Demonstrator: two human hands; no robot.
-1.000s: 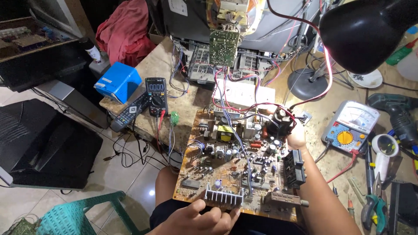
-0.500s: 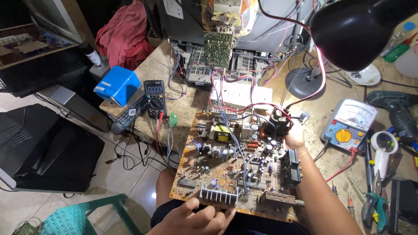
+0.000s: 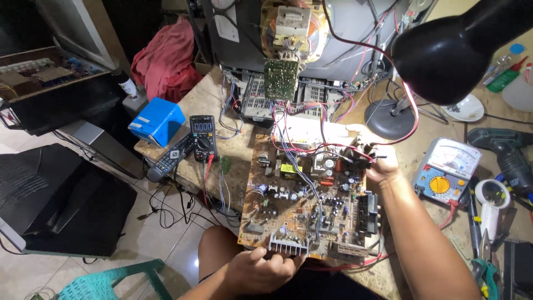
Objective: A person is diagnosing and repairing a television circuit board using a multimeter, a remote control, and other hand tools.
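Head view: both hands' fingers clamp circuit board (image 3: pixel 311 205), left hand (image 3: pixel 261 270) near, right hand (image 3: pixel 382 165) far.

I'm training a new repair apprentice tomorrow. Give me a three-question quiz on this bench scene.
1. True or false: the left hand grips the near edge of the circuit board.
2. Which meter lies beside the blue box? A) the black digital multimeter B) the analog meter
3. Fill in: the right hand holds the board's far ___ corner.

Key: 1 true; 2 A; 3 right.
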